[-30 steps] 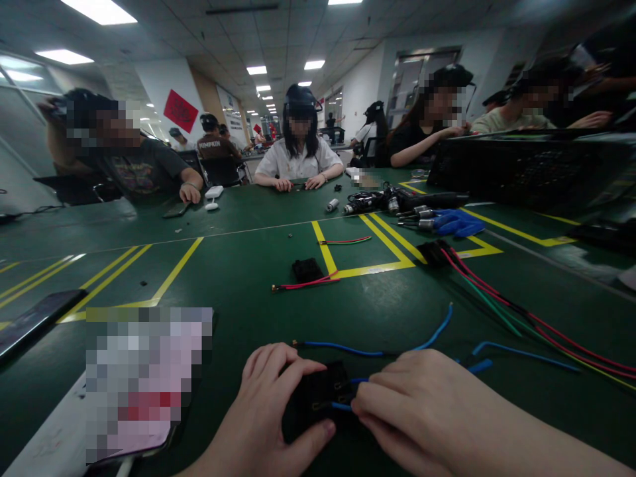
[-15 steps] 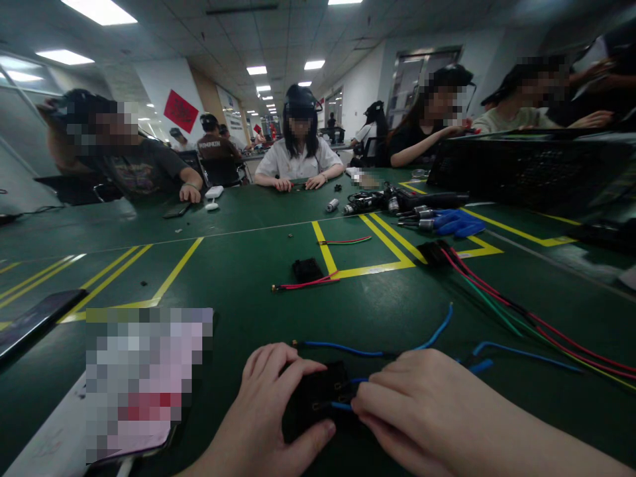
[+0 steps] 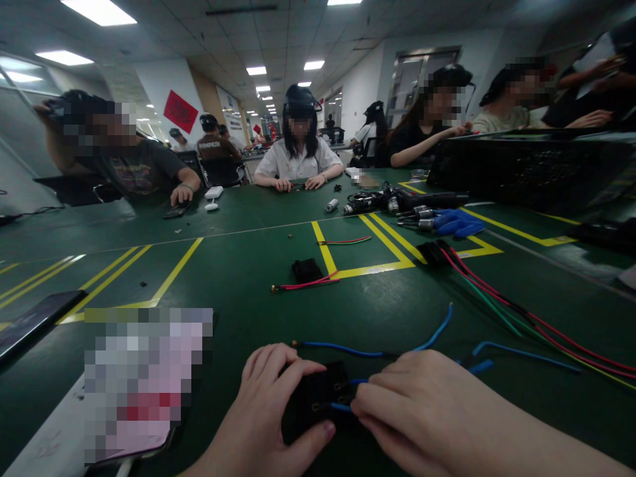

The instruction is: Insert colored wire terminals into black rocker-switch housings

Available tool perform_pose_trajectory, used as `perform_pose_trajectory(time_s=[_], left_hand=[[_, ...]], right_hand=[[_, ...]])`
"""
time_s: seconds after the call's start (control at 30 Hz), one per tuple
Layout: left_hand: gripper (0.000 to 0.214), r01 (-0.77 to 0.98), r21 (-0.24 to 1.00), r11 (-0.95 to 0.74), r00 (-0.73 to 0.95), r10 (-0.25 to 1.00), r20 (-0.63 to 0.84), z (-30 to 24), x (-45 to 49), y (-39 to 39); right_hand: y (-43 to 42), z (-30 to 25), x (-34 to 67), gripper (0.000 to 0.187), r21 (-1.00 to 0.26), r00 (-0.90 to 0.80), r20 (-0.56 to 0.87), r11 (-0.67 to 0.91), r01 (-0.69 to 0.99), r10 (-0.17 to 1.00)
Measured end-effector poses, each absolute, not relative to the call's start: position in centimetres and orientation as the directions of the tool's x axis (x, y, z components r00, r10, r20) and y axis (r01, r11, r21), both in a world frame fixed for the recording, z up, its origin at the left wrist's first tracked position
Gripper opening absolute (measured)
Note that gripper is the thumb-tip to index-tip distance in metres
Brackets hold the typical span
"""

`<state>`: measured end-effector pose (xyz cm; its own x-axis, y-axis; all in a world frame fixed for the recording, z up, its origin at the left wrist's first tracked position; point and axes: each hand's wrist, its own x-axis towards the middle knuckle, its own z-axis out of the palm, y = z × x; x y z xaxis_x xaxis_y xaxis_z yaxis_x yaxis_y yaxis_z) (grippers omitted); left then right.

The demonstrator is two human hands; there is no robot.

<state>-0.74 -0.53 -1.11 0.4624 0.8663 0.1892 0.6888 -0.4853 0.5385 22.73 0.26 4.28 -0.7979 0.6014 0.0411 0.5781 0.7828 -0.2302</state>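
My left hand [image 3: 278, 407] curves around a black connector housing [image 3: 318, 394], fingers at its far edge and thumb at its near edge. Brass-coloured metal shows in the openings on the housing's right part. Pinched in the closed fingers of my right hand [image 3: 397, 391] is a blue wire [image 3: 342, 407], whose end goes to the housing; how deep it sits I cannot tell. A second blue wire [image 3: 358, 381] runs from the housing toward the same hand. Just beyond the hands lies a loose blue wire [image 3: 342, 347] with a brass-coloured terminal on its left end.
Ahead lie a black connector block [image 3: 307, 270] and red wires [image 3: 308, 285]. Red and green wires [image 3: 497, 298] lead from another black connector [image 3: 434, 253] at right. A phone [image 3: 40, 324] is at left. Tools [image 3: 422, 215] and a black case [image 3: 527, 169] stand farther back. Several people sit around.
My hands, the housing and the blue wires look almost unmoved. Across the table at left, a person's hand has shifted slightly left onto a dark phone-like object.
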Motion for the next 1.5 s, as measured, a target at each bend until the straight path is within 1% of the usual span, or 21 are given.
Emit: perform_pose_trajectory(time_s=[0.2, 0.23, 0.37, 0.63, 0.87, 1.17, 1.33, 1.5], left_hand=[[0.047, 0.68, 0.531, -0.505, 0.475, 0.856, 0.206, -1.4, -0.9, -0.4], [0.048, 0.676, 0.529, -0.514, 0.479, 0.851, 0.214, -1.6, -1.0, -0.4], [0.053, 0.669, 0.526, -0.525, 0.475, 0.847, 0.241, -2.0, -1.1, -0.3], [0.053, 0.665, 0.531, -0.524, 0.473, 0.847, 0.243, -2.0, -1.1, -0.4], [0.049, 0.684, 0.538, -0.492, 0.465, 0.863, 0.198, -1.4, -1.0, -0.6], [0.05, 0.679, 0.536, -0.502, 0.46, 0.859, 0.223, -1.6, -0.9, -0.6], [0.05, 0.684, 0.532, -0.5, 0.469, 0.859, 0.205, -1.5, -1.0, -0.6], [0.051, 0.689, 0.525, -0.5, 0.468, 0.86, 0.204, -1.5, -1.0, -0.6]], right_hand=[[0.3, 4.3, 22.5, 0.013, -0.227, -0.778, 0.081, 0.771, 0.595, 0.623], [0.3, 4.2, 22.5, 0.013, -0.226, -0.789, 0.086, 0.783, 0.58, 0.609], [0.3, 4.2, 22.6, 0.013, -0.24, -0.792, 0.088, 0.784, 0.572, 0.604], [0.3, 4.5, 22.4, 0.012, -0.286, -0.772, 0.055, 0.751, 0.595, 0.633], [0.5, 4.2, 22.3, 0.015, -0.275, -0.756, 0.081, 0.744, 0.609, 0.649], [0.1, 4.6, 22.4, 0.014, -0.284, -0.761, 0.046, 0.739, 0.611, 0.647], [0.3, 4.1, 22.4, 0.014, -0.286, -0.775, 0.036, 0.75, 0.597, 0.631], [0.4, 4.2, 22.4, 0.014, -0.259, -0.775, 0.072, 0.762, 0.593, 0.628]])
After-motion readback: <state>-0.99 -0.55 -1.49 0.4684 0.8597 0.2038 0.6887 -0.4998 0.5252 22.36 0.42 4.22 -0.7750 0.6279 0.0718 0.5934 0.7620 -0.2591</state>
